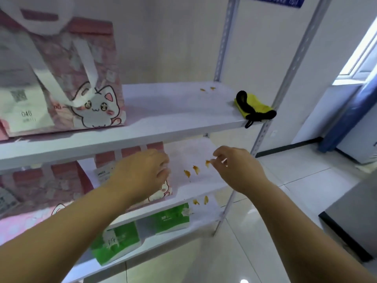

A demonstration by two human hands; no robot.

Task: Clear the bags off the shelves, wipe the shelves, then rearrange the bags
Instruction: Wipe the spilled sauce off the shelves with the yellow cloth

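Note:
A pink cat-print bag (89, 82) with white handles stands on the upper shelf (173, 111) at the left. On the middle shelf (195, 180) stands a second pink cat bag (126, 158). My left hand (140, 172) is in front of that bag with its fingers curled; what it holds is hidden. My right hand (236, 168) pinches a small orange scrap (207, 163) just above the middle shelf. Two more orange scraps (191, 171) lie on that shelf to the left of it. A yellow cloth with black trim (253, 108) lies at the upper shelf's right end.
More pink bags (34, 193) fill the middle shelf's left side. Green tissue packs (171, 219) sit on the lower shelf, with orange scraps (201, 200) beside them. Scraps also lie at the back of the upper shelf (207, 89). A grey cabinet (350, 219) stands at the right on the tiled floor.

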